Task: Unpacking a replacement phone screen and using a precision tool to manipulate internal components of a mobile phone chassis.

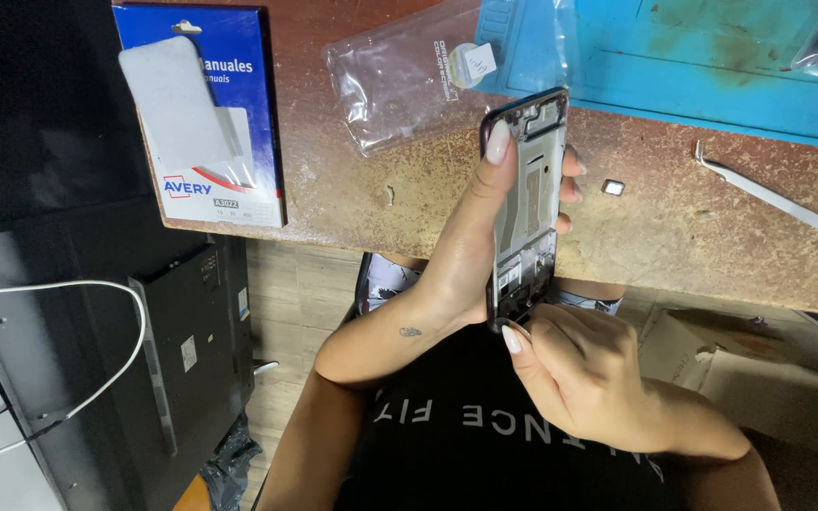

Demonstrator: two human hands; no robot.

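Holding a phone frame (527,203) upright at frame centre, the left hand (471,255) wraps it, fingertips mostly hidden behind. Right hand (575,369) pinches its lower end; contact point obscured. Tweezers (773,194) lie upper right.

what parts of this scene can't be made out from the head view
- Phone frame: its far side faces away, and the left hand covers its left edge.
- Right hand: its fingertips curl at the frame's bottom end, so what they pinch is hidden.
- Small square part on the table: too small to identify.
- Blue mat: cut off by the top edge.
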